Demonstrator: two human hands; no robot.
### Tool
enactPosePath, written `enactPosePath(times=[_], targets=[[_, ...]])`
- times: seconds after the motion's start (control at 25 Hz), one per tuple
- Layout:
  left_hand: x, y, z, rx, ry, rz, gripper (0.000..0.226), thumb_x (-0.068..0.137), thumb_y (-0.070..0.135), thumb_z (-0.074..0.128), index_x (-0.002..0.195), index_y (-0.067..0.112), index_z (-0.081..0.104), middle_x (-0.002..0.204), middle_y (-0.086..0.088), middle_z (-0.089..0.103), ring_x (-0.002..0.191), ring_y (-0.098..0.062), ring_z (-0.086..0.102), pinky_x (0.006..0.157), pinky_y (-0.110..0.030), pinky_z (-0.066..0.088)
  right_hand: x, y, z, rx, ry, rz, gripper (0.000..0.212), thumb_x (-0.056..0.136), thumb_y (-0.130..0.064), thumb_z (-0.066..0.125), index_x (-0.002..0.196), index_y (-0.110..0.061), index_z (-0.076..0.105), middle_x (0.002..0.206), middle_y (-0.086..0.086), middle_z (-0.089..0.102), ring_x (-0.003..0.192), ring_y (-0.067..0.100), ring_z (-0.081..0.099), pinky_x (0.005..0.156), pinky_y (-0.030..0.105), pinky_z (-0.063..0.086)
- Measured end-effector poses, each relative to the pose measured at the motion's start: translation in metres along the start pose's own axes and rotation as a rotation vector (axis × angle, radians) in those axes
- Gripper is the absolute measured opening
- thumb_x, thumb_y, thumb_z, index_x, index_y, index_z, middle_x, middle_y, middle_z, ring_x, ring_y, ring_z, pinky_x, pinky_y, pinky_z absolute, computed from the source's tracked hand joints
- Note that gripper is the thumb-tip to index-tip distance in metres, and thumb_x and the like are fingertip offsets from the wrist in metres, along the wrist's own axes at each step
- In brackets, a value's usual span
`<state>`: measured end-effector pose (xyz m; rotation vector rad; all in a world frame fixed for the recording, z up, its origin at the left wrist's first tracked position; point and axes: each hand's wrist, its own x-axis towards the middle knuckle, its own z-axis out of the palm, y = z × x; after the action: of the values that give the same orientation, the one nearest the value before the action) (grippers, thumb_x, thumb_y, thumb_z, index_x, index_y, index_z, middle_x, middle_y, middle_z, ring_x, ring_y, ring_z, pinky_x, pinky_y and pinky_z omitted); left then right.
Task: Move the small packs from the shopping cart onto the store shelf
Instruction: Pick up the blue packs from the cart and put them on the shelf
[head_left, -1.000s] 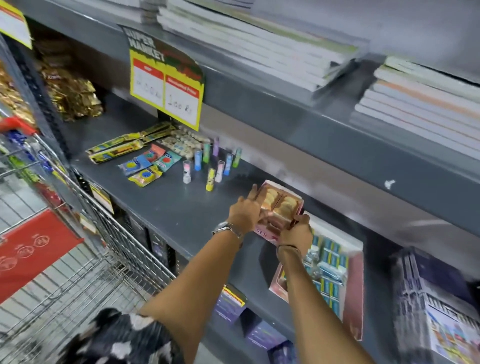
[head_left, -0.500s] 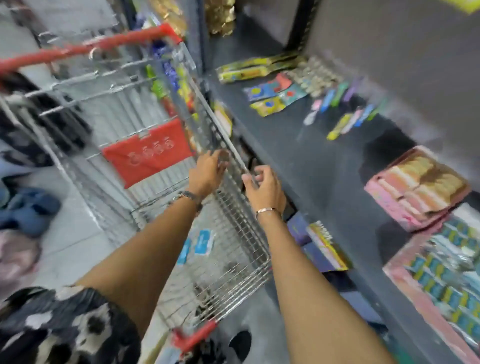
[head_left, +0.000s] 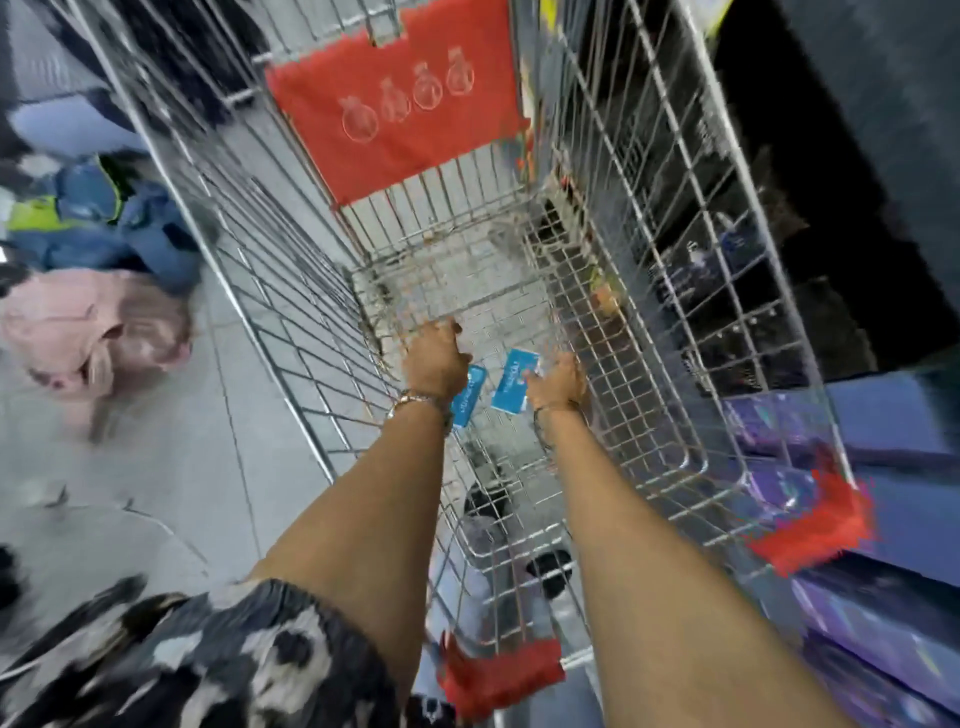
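Two small blue packs lie flat on the wire floor of the shopping cart: the left pack and the right pack. Both my arms reach down inside the cart. My left hand hovers over the left pack and hides its upper end, fingers pointing down and apart. My right hand is at the right edge of the right pack, fingers spread and touching or almost touching it. Neither pack is lifted. The store shelf is a dark blurred mass to the right of the cart.
A red seat flap hangs at the cart's far end, with red corner bumpers near me. Purple boxes fill the lower shelf on the right. A pink bag and a blue bag lie on the floor at left.
My hands left the pink pack on the shelf, passed over the cart's rim and dropped to the blue packs on its floor. My view swung from the shelf down into the cart.
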<state>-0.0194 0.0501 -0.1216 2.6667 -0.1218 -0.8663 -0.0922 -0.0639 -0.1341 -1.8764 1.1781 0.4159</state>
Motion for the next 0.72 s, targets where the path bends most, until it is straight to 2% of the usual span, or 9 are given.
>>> enactPosePath(times=[0.16,0.28,0.36,0.48,0.56,0.64,0.72], targets=[[0.008,-0.029,0.041,-0.066,-0.09,-0.171,0.063,0.083,0.019,0.066,0.134,0.0,0.036,0.134,-0.027,0.045,0.123,-0.041,0.046,0.103,-0.046,0.04,0.027,0.025,0.028,0.109,0.053,0.131,0.044,0.085,-0.009,0.062,0.125,-0.003,0.046,0.129,0.021,0.055,0.117,0.037,0.054,0.097,0.044,0.046],[0.002,-0.034,0.054,-0.049,-0.12,-0.184,0.072,0.083,0.027,0.067,0.136,-0.003,0.029,0.136,-0.028,0.037,0.121,-0.045,0.046,0.102,-0.05,0.04,0.029,0.03,0.033,0.061,0.091,0.15,0.036,0.083,-0.009,0.063,0.117,-0.003,0.051,0.125,0.021,0.056,0.111,0.038,0.056,0.092,0.047,0.051],[0.001,-0.031,0.054,-0.059,-0.115,-0.18,0.073,0.083,0.026,0.067,0.137,-0.003,0.027,0.137,-0.028,0.034,0.121,-0.047,0.045,0.102,-0.051,0.04,0.026,0.026,0.034,0.043,0.085,0.148,0.041,0.082,-0.012,0.066,0.118,-0.003,0.049,0.125,0.021,0.056,0.111,0.038,0.057,0.091,0.048,0.052],[0.002,-0.027,0.051,0.003,-0.105,-0.201,0.07,0.079,0.026,0.071,0.132,-0.001,0.033,0.133,-0.026,0.038,0.118,-0.044,0.048,0.098,-0.049,0.044,0.024,0.017,0.036,0.038,0.082,0.233,0.05,0.081,-0.01,0.069,0.123,-0.002,0.042,0.128,0.021,0.055,0.113,0.038,0.057,0.083,0.04,0.052],[0.006,-0.03,0.048,0.005,-0.094,-0.203,0.065,0.076,0.027,0.073,0.125,0.0,0.04,0.127,-0.025,0.048,0.116,-0.041,0.049,0.097,-0.048,0.046,0.025,0.015,0.04,0.07,0.074,0.282,0.049,0.081,-0.005,0.068,0.122,-0.002,0.041,0.126,0.021,0.056,0.111,0.037,0.059,0.077,0.036,0.052],[0.009,-0.031,0.045,-0.045,-0.063,-0.168,0.052,0.077,0.026,0.071,0.116,0.0,0.049,0.119,-0.023,0.059,0.112,-0.038,0.053,0.093,-0.045,0.047,0.025,0.016,0.043,0.162,0.049,0.313,0.045,0.081,-0.002,0.067,0.12,-0.001,0.046,0.123,0.02,0.06,0.108,0.036,0.061,0.08,0.037,0.054],[0.012,-0.027,0.04,-0.123,0.071,-0.161,0.035,0.082,0.02,0.065,0.11,0.002,0.056,0.116,-0.021,0.059,0.108,-0.036,0.054,0.089,-0.042,0.047,0.022,0.017,0.044,0.292,0.023,0.323,0.038,0.081,0.001,0.065,0.116,-0.001,0.052,0.122,0.019,0.062,0.106,0.035,0.063,0.082,0.038,0.055]])
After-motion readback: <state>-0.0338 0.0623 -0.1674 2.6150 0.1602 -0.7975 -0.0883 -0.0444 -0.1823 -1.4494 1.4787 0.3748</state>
